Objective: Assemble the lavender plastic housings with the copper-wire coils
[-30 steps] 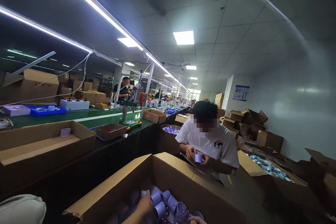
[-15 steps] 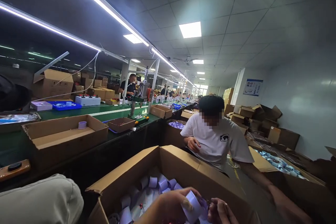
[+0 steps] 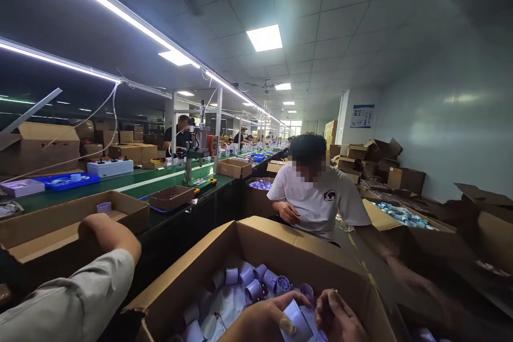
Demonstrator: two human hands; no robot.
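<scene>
My left hand is closed around a light purple plastic cylinder, low over the open cardboard box. Just right of the cylinder, my right hand has its fingers curled and pinched together; whatever is between them is hidden. Beyond my hands, inside the box, lie several purple cylindrical housings, one showing a spoked end. Clear plastic bagging and a thin red wire show among them.
A co-worker's sleeved arm reaches into a shallow carton holding one purple ring. Another person in a white shirt sits just beyond my box. A press machine stands on the green conveyor line. Cartons pile up right.
The view has turned to the right. On the left, the co-worker's arm has stretched out into the shallow carton. My left hand still grips the purple cylinder.
</scene>
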